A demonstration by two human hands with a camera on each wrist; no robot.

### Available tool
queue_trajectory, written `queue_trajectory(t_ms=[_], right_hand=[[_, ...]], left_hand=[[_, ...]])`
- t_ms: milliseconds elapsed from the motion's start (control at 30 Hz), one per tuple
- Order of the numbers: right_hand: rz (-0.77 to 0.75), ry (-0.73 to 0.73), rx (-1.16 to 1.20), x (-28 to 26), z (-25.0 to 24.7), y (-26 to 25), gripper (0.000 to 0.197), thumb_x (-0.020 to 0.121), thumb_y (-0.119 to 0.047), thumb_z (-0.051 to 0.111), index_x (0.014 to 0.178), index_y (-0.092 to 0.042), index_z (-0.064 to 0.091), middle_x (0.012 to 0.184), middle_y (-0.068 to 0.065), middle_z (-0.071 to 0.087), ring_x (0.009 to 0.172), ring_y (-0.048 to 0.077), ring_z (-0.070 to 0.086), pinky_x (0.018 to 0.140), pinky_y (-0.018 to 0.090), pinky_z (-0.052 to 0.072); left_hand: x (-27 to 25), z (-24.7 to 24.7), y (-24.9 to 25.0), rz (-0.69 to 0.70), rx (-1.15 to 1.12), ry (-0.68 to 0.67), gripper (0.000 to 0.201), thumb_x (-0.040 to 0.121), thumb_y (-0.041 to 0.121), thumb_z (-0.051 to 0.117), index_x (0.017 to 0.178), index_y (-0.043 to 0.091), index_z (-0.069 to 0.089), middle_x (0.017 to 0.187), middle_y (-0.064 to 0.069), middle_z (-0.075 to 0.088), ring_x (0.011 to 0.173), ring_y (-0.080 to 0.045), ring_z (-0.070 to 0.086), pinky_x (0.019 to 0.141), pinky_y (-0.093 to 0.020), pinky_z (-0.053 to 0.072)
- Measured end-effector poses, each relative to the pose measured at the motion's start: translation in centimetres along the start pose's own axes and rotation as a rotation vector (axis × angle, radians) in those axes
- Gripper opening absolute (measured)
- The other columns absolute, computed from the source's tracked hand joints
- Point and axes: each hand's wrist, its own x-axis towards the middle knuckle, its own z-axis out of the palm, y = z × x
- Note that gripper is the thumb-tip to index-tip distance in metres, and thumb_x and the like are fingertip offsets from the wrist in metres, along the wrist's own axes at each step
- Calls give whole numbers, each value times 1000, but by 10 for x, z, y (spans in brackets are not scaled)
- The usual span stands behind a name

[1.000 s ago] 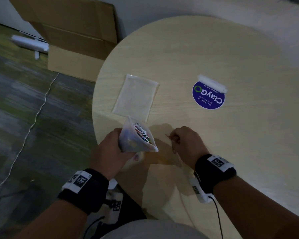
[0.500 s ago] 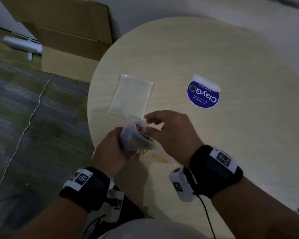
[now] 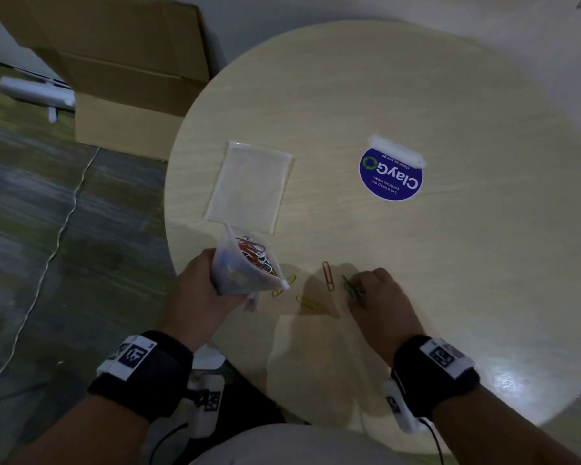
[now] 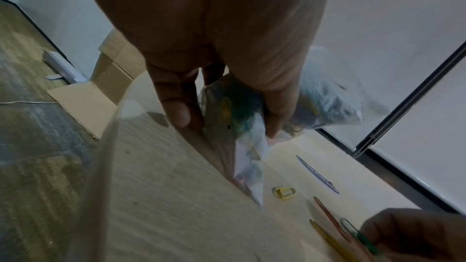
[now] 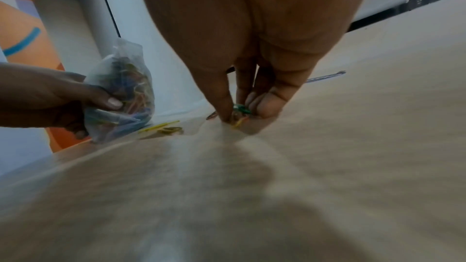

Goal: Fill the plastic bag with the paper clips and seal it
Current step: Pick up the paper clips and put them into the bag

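Note:
My left hand (image 3: pixel 202 290) grips a clear plastic bag (image 3: pixel 245 266) near the table's front edge, its mouth open upward with several coloured paper clips inside. The same bag (image 4: pixel 242 119) shows between the thumb and fingers in the left wrist view, and the bag (image 5: pixel 121 95) appears at the left of the right wrist view. My right hand (image 3: pixel 376 297) rests on the table and pinches a green paper clip (image 3: pixel 351 286) at the fingertips (image 5: pixel 264 107). Loose on the table lie an orange clip (image 3: pixel 328 276), a yellow clip (image 3: pixel 307 302) and a small yellow clip (image 3: pixel 291 280) by the bag.
A second, flat plastic bag (image 3: pixel 249 189) lies on the round wooden table (image 3: pixel 450 263) behind the held one. A blue round sticker (image 3: pixel 391 177) sits at the back right. A cardboard box (image 3: pixel 121 78) stands on the floor to the left.
My right hand has left the bag's mouth and moved right and down to the table, where it now pinches a green clip. The left hand still holds the bag.

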Motion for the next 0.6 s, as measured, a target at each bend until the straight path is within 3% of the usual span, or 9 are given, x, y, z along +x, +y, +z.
queue_trajectory(t_ms=[167, 233, 300, 367, 467, 600], right_hand=[[-62, 63, 31, 24, -7, -12, 25, 87, -25, 61, 110, -16, 65, 101, 6, 59, 93, 28, 57, 83, 38, 50], [-221, 169, -38, 24, -14, -21, 26, 83, -22, 65, 108, -17, 68, 101, 6, 64, 93, 29, 55, 81, 37, 49], [-482, 212, -157, 22, -14, -37, 25, 79, -19, 65, 102, -20, 72, 101, 2, 70, 89, 27, 57, 79, 36, 50], [-680, 94, -248, 24, -2, -51, 27, 80, -22, 58, 104, -24, 70, 111, -2, 70, 93, 26, 58, 83, 38, 50], [-781, -93, -323, 27, 21, -54, 28, 86, -25, 50, 108, -23, 67, 118, -3, 66, 98, 29, 58, 87, 41, 46], [-750, -50, -285, 20, 21, -25, 26, 83, -10, 62, 107, -17, 70, 110, 1, 69, 90, 27, 59, 83, 33, 51]], left_hand=[[-2, 0, 1, -3, -18, 6, 59, 63, 27, 93, 111, 34, 61, 108, 16, 71, 99, -2, 67, 80, -38, 59], [-3, -1, -1, -1, -19, 17, 58, 61, 27, 94, 107, 37, 60, 105, 16, 71, 96, 1, 67, 79, -37, 59], [-4, -1, -3, 9, -13, 22, 58, 61, 28, 93, 106, 40, 59, 105, 16, 71, 96, 0, 67, 79, -40, 60], [-5, -1, -5, 12, -14, 18, 56, 65, 25, 92, 107, 41, 58, 107, 15, 70, 97, -1, 67, 80, -42, 60], [-8, -5, -5, 8, -14, 17, 56, 66, 22, 92, 109, 37, 58, 108, 15, 70, 97, -1, 67, 80, -41, 59], [-10, -7, -7, 10, -27, 32, 56, 65, 20, 93, 108, 34, 60, 105, 14, 71, 93, 5, 66, 78, -36, 59]])
